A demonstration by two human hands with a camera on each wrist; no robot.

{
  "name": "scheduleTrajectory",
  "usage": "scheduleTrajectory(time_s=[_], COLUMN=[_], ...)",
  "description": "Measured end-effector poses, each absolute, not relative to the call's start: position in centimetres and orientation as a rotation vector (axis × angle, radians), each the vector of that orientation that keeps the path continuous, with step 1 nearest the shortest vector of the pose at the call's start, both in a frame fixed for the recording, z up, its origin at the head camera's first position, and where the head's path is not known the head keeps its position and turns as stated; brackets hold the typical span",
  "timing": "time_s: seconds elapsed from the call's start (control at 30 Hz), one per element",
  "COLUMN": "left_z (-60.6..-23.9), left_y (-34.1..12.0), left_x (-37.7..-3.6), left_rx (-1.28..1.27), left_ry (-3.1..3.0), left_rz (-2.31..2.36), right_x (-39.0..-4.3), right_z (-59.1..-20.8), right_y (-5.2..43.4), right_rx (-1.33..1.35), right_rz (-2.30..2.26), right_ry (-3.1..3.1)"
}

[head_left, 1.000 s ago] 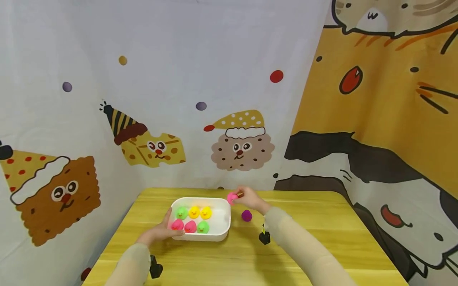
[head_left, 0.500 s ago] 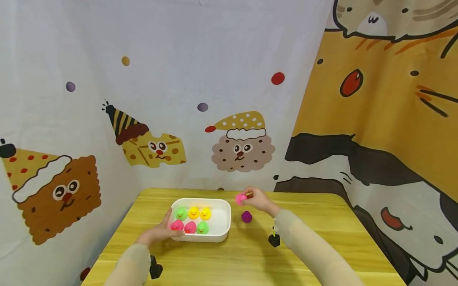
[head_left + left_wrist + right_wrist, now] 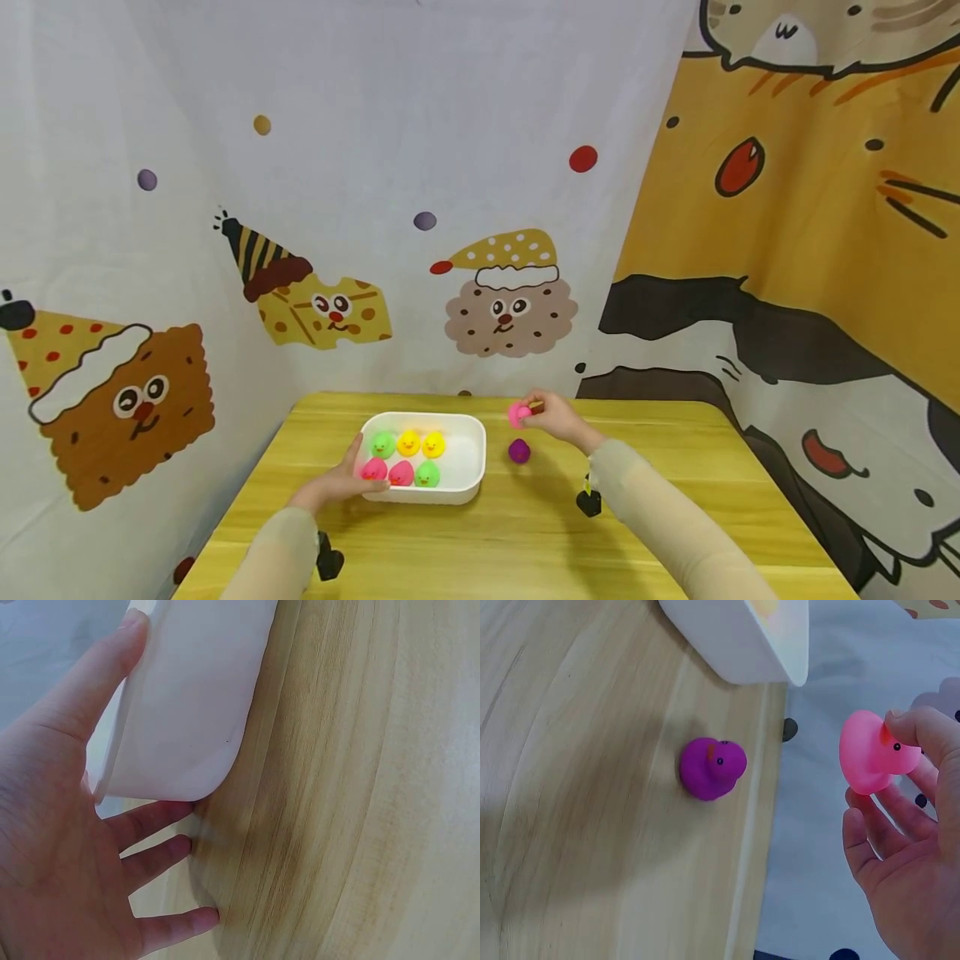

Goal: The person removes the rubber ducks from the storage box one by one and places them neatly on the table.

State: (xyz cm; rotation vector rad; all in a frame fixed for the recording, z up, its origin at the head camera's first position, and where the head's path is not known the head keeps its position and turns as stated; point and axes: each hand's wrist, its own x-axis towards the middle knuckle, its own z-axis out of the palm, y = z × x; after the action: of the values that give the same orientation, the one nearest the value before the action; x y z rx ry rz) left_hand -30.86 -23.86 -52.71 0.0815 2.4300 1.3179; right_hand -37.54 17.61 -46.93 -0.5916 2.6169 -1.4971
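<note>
My left hand [image 3: 333, 483] is at the left end of a white plastic box [image 3: 431, 496]. Its thumb lies along the front rim, and the left wrist view shows the other fingers [image 3: 154, 861] spread, fairly straight, against and below the end wall. Inside the box are two rows of small rubber ducks: a green duck [image 3: 382, 444] and two yellow ones behind, two pink and a green in front. Right of the box, my right hand [image 3: 558, 417] pinches a pink rubber duck [image 3: 866, 754] between thumb and fingers, above the table. Below it a purple rubber duck [image 3: 705, 769] sits on the table.
The wooden table [image 3: 465, 554] reaches back to a pale cloth backdrop [image 3: 360, 125] printed with cartoon figures. A black wrist device [image 3: 589, 500] hangs below the right sleeve, another black device [image 3: 329, 560] by the left sleeve.
My right hand has carried the pink duck rightward, from beside the box's back right corner to above the purple duck. The left hand and the box have stayed in place.
</note>
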Motion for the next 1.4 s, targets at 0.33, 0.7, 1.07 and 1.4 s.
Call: scheduleTrajectory(time_s=[0.33, 0.7, 1.07, 1.4], left_z=[-52.6, -52.8, -52.7, -52.6], left_y=[-23.6, -23.9, -23.8, -23.7], left_x=[-30.8, -30.5, -30.4, -30.8], left_rx=[0.046, 0.057, 0.075, 0.013], left_ry=[2.424, 2.442, 2.403, 2.438], left_rz=[1.334, 1.327, 1.394, 1.308], right_x=[-37.5, -36.9, -36.9, -36.8], right_z=[-48.0, -49.3, -51.0, -52.1], right_y=[20.0, 21.9, 22.8, 23.4], right_rx=[-0.477, -0.414, -0.380, -0.390], right_rz=[-1.469, -1.426, -1.452, -1.422], right_ry=[2.658, 2.714, 2.713, 2.741])
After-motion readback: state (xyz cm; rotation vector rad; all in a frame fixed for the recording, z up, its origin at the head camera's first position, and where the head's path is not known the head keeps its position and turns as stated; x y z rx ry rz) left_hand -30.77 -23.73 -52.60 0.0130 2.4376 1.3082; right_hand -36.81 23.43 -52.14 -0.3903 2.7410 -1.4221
